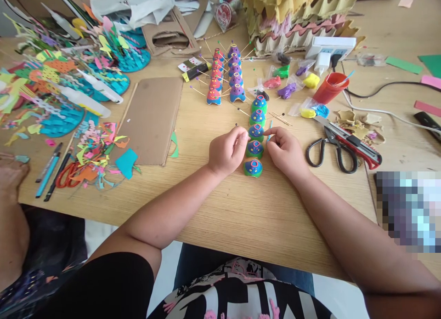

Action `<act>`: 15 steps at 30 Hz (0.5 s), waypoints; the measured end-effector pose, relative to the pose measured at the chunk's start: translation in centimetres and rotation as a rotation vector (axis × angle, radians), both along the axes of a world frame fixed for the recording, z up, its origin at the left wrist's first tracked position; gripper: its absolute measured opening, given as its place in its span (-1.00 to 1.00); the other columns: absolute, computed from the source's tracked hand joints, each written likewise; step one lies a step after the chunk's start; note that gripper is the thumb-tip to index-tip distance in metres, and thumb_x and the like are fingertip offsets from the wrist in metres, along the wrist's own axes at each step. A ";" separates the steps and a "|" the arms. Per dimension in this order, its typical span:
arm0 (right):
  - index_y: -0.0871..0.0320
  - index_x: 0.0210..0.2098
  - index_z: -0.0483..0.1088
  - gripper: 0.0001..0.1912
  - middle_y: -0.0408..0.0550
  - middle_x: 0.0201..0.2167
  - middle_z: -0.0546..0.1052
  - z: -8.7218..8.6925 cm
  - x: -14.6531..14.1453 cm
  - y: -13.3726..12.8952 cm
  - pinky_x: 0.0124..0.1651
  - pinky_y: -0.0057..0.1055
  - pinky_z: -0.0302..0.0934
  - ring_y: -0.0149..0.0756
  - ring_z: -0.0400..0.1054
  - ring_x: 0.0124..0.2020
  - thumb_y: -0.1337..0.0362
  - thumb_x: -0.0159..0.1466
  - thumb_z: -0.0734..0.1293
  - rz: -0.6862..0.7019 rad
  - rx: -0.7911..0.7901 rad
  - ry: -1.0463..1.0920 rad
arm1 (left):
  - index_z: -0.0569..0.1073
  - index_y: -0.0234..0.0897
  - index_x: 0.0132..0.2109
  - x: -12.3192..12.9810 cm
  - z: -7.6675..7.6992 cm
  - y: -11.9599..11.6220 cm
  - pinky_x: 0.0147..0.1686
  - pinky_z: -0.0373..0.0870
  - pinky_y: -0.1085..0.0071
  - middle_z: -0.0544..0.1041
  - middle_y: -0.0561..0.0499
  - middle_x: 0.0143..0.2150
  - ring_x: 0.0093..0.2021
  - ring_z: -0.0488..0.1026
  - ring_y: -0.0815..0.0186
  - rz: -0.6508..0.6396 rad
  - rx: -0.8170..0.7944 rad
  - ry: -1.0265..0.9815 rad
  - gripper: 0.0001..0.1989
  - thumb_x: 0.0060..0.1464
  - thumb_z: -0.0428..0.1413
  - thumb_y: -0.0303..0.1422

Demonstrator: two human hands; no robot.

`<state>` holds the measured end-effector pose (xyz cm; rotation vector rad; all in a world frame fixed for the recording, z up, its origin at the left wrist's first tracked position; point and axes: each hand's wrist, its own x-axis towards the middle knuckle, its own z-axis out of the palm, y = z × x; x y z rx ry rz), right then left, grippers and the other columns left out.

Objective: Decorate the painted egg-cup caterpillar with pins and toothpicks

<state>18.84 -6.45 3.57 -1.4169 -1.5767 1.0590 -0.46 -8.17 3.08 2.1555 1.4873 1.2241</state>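
A row of blue and green egg-carton bumps (253, 168) with small clay faces runs away from me at the middle of the table. My left hand (228, 151) is closed at the row's left side, its fingertips pinched by the middle bumps; a dark-tipped stick end shows just above it. At the right side, my right hand (285, 151) is curled with thumb and forefinger together around a thin blue stick (270, 129). Behind stand a red row (214, 83) and a purple row (236, 79) with ball-tipped sticks poking out sideways. Loose toothpicks (280, 118) lie beyond my right hand.
Black-handled scissors (336, 149) and a red cutter (361, 146) lie right, near a red cup (330, 89), clay bags and a power strip (332, 45). Cardboard (151, 121), paper scraps and glue bottles are left. Egg trays (296, 20) stand behind. Another person's hand (12, 176) rests far left.
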 end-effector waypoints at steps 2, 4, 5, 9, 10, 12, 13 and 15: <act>0.08 -0.16 0.42 -0.74 -0.29 -0.57 0.28 -0.2 0.0 0.0 -0.36 -0.36 0.05 -0.38 0.11 -0.52 0.41 0.16 0.28 -0.004 0.004 0.025 | 0.53 -0.23 -0.18 -0.1 0.0 0.0 -0.39 0.25 0.38 0.68 0.00 -0.31 -0.42 0.50 0.37 0.007 0.013 -0.012 -0.56 0.51 -0.14 -0.14; 0.07 -0.15 0.41 -0.75 -0.28 -0.56 0.29 -0.4 0.1 0.0 -0.38 -0.37 0.03 -0.38 0.10 -0.52 0.38 0.17 0.30 -0.007 0.005 0.080 | 0.50 -0.23 -0.21 -0.1 0.0 0.1 -0.36 0.29 0.37 0.64 0.00 -0.34 -0.41 0.49 0.36 -0.003 0.055 -0.034 -0.58 0.51 -0.13 -0.17; 0.06 -0.15 0.41 -0.76 -0.28 -0.55 0.28 -0.5 0.1 0.1 -0.39 -0.37 0.03 -0.38 0.10 -0.52 0.37 0.18 0.30 -0.014 0.004 0.124 | 0.49 -0.23 -0.23 -0.1 -0.1 0.1 -0.34 0.32 0.36 0.61 -0.01 -0.35 -0.39 0.49 0.34 -0.016 0.086 -0.043 -0.59 0.50 -0.13 -0.18; 0.01 -0.18 0.36 -0.86 -0.26 -0.51 0.32 -0.5 0.1 0.1 -0.45 -0.40 0.06 -0.40 0.14 -0.53 0.24 0.25 0.33 -0.088 -0.014 0.460 | 0.49 -0.22 -0.12 0.0 -0.2 0.4 -0.16 0.43 0.29 0.61 -0.03 -0.27 -0.25 0.53 0.28 -0.107 0.254 -0.024 -0.71 0.47 -0.07 -0.23; -0.01 -0.17 0.35 -0.86 -0.25 -0.48 0.36 -0.5 0.0 0.1 -0.45 -0.41 0.10 -0.40 0.19 -0.52 0.18 0.28 0.34 -0.098 -0.026 0.570 | 0.49 -0.21 -0.08 0.0 -0.2 0.4 -0.11 0.44 0.28 0.62 -0.03 -0.24 -0.20 0.53 0.27 -0.129 0.301 -0.006 -0.76 0.45 -0.03 -0.24; -0.04 -0.13 0.36 -0.78 -0.21 -0.40 0.47 -0.2 0.0 0.0 -0.38 -0.40 0.26 -0.36 0.36 -0.43 0.02 0.32 0.34 -0.085 -0.066 0.757 | 0.49 -0.20 -0.01 0.0 -0.3 0.5 -0.01 0.44 0.23 0.61 -0.04 -0.17 -0.12 0.52 0.24 -0.163 0.383 0.030 -0.82 0.40 0.05 -0.26; -0.05 -0.10 0.37 -0.71 -0.17 -0.33 0.53 0.0 -0.1 -0.1 -0.30 -0.37 0.36 -0.32 0.45 -0.33 -0.06 0.33 0.33 -0.067 -0.092 0.817 | 0.50 -0.19 0.01 0.1 -0.4 0.6 0.04 0.42 0.19 0.61 -0.05 -0.13 -0.07 0.51 0.22 -0.167 0.407 0.050 -0.82 0.38 0.08 -0.26; -0.08 -0.02 0.39 -0.56 -0.10 -0.18 0.61 0.2 -0.1 -0.4 -0.07 -0.26 0.47 -0.21 0.55 -0.07 -0.23 0.32 0.29 -0.030 -0.141 0.868 | 0.52 -0.14 0.02 0.1 -0.5 0.6 0.16 0.37 0.09 0.58 -0.07 -0.03 0.03 0.47 0.15 -0.148 0.414 0.094 -0.81 0.33 0.13 -0.23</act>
